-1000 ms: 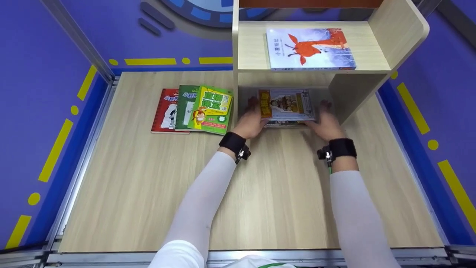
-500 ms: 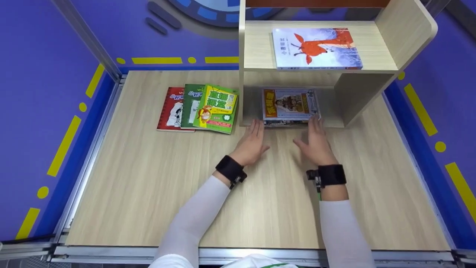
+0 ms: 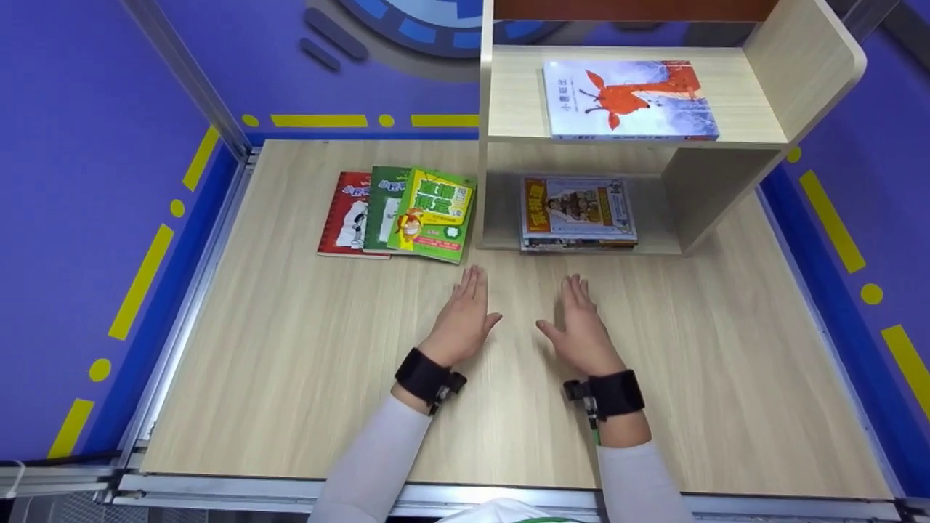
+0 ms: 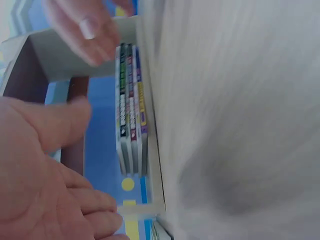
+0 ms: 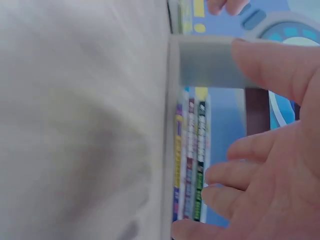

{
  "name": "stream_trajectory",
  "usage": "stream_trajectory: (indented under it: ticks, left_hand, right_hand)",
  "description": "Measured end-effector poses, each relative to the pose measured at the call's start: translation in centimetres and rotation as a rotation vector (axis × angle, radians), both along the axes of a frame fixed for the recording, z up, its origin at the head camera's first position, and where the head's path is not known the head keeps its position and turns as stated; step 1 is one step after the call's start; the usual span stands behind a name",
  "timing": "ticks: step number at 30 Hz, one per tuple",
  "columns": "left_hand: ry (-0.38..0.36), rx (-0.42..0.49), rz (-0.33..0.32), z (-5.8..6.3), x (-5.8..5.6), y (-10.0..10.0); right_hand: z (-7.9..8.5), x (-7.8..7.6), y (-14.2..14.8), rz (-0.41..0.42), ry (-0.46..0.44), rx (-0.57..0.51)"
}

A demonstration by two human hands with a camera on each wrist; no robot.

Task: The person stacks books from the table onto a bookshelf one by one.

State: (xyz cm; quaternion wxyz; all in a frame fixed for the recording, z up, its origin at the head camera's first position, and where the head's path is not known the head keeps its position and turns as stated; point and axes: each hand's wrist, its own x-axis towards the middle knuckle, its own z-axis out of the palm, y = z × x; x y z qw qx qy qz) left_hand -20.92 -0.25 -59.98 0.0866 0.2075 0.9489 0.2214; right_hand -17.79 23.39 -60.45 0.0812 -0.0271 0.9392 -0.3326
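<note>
My left hand [image 3: 460, 319] and right hand [image 3: 583, 330] hover over the table in front of the shelf, fingers straight, thumbs out toward each other, nothing held. Beyond the fingertips, a stack of books [image 3: 579, 208] lies flat in the shelf's lower compartment, the top one with a white, orange and yellow cover. The left wrist view shows several spines [image 4: 131, 100] of this stack; in the right wrist view the same spines [image 5: 190, 155] appear past the right fingers [image 5: 235, 172]. To the left of the shelf, a yellow-green book [image 3: 434, 214] overlaps a green book [image 3: 381, 211] and a red book [image 3: 345, 218].
The light wooden shelf [image 3: 485, 167] stands at the back right of the table [image 3: 290, 363]. Its upper compartment holds a book with a red deer cover [image 3: 628, 99]. Purple-blue panels [image 3: 94, 181] with yellow marks enclose the left, back and right sides.
Both hands have let go of the stack at the lower compartment and drawn back toward the person. The stack now rests on the shelf. The three books on the left have not moved.
</note>
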Motion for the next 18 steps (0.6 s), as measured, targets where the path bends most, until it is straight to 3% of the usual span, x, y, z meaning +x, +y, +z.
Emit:
stream_trajectory:
  ticks: [6, 18]
  left_hand:
    - [-0.003, 0.016, 0.058, 0.0, 1.3, -1.2]
    - [-0.004, 0.062, 0.128, 0.0, 1.1, -2.4]
  right_hand:
    - [-0.5, 0.7, -1.3, 0.029, 0.015, -0.004]
    - [-0.2, 0.6, -2.8, 0.071, 0.04, -0.046]
